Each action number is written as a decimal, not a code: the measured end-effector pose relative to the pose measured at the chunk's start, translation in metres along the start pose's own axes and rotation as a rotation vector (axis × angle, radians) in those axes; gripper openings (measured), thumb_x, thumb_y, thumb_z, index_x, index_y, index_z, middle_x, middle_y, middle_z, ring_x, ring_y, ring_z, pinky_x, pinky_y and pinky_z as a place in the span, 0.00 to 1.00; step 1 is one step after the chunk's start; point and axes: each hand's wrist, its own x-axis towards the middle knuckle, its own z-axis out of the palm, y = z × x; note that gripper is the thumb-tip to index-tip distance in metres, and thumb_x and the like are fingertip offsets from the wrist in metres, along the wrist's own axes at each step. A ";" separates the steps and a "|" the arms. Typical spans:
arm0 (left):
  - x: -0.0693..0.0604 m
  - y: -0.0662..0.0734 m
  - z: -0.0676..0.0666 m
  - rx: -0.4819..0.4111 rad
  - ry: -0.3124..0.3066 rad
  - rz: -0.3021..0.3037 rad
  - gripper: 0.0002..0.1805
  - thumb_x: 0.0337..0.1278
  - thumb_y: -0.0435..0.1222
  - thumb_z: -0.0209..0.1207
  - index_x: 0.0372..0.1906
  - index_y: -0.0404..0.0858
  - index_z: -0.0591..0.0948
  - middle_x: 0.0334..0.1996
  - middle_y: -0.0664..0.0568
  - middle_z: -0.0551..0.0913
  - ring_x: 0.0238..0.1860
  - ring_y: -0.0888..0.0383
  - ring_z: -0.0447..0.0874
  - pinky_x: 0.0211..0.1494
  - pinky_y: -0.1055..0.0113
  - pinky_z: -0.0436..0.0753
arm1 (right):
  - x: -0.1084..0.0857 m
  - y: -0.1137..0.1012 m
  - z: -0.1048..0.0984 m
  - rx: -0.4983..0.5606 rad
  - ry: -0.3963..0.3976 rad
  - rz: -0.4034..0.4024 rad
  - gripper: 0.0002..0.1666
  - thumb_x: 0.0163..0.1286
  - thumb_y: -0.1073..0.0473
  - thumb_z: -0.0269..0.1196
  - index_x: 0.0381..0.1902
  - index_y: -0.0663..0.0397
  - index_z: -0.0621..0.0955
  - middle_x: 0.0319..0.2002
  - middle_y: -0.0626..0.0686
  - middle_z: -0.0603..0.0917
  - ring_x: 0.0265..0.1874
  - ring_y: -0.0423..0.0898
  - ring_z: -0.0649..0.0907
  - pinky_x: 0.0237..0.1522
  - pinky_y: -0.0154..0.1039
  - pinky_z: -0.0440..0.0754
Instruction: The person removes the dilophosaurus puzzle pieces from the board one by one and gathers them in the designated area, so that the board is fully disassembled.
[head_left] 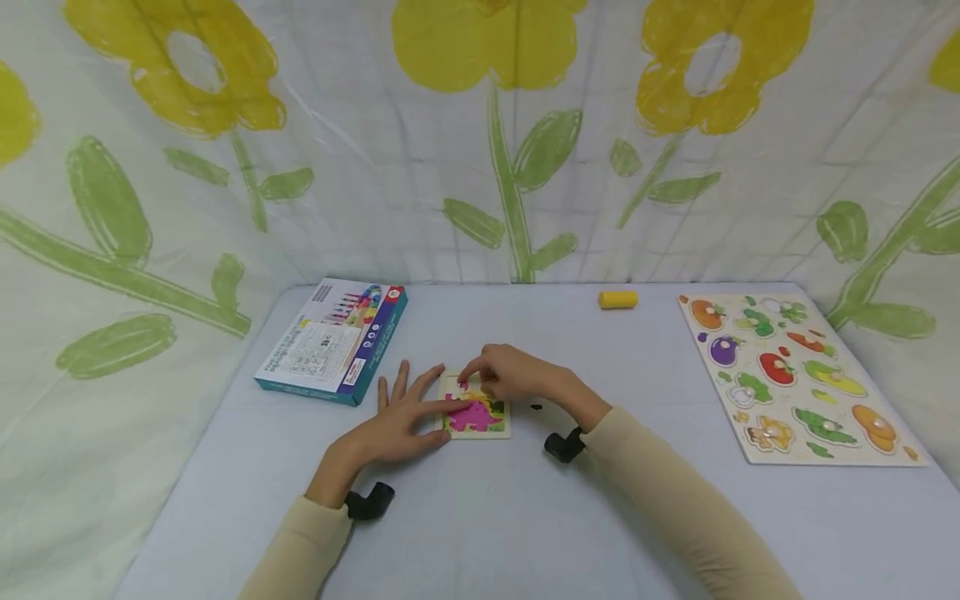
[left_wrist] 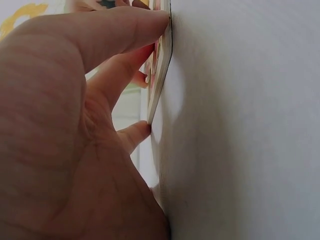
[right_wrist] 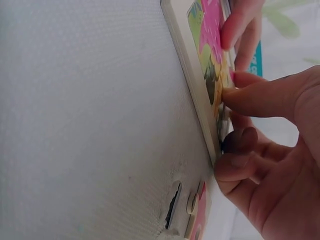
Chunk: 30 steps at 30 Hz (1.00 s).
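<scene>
A small cream-framed puzzle with a pink dinosaur (head_left: 472, 419) lies on the table. The left hand (head_left: 397, 427) has its fingers spread, the index finger across the puzzle and the thumb at its lower left edge. In the left wrist view this hand (left_wrist: 95, 95) lies along the frame's rim (left_wrist: 161, 80). From the right, the other hand (head_left: 517, 373) touches the puzzle's upper part with index finger and thumb, its other fingers bent. The right wrist view shows that hand (right_wrist: 280, 145) on the puzzle (right_wrist: 210, 45); whether it pinches a piece is unclear.
A loose pink piece (right_wrist: 199, 215) and a small dark thing (right_wrist: 173, 206) lie beside the puzzle in the right wrist view. A paint box (head_left: 322, 350) lies at the left, a yellow cylinder (head_left: 618, 300) at the back, and a vegetable board (head_left: 806, 400) at the right.
</scene>
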 end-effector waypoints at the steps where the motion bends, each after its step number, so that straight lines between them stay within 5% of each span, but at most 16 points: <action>1: 0.000 0.000 0.000 0.003 -0.001 -0.002 0.27 0.72 0.51 0.62 0.74 0.63 0.77 0.89 0.45 0.44 0.84 0.24 0.18 0.74 0.18 0.19 | 0.000 0.000 0.000 -0.003 0.008 0.002 0.24 0.74 0.69 0.60 0.63 0.47 0.87 0.43 0.54 0.80 0.39 0.44 0.76 0.43 0.35 0.77; 8: 0.000 0.000 -0.001 0.018 0.002 -0.003 0.28 0.71 0.53 0.62 0.74 0.64 0.77 0.89 0.45 0.44 0.84 0.24 0.18 0.74 0.18 0.20 | -0.002 -0.003 0.000 0.025 0.043 0.034 0.23 0.75 0.68 0.59 0.61 0.44 0.87 0.52 0.57 0.79 0.47 0.47 0.80 0.51 0.41 0.82; 18: 0.001 0.000 0.000 0.032 -0.013 0.003 0.30 0.71 0.56 0.62 0.75 0.66 0.75 0.89 0.46 0.43 0.83 0.23 0.18 0.74 0.17 0.22 | -0.003 0.000 -0.002 0.040 0.129 -0.003 0.18 0.77 0.67 0.60 0.60 0.52 0.86 0.46 0.53 0.87 0.38 0.42 0.81 0.44 0.35 0.82; 30: 0.000 0.000 0.001 0.032 -0.013 -0.004 0.29 0.70 0.55 0.63 0.74 0.67 0.75 0.89 0.46 0.44 0.84 0.24 0.19 0.75 0.17 0.22 | -0.002 0.004 0.001 0.104 0.166 0.032 0.11 0.77 0.64 0.63 0.50 0.50 0.89 0.42 0.50 0.92 0.31 0.39 0.82 0.39 0.33 0.82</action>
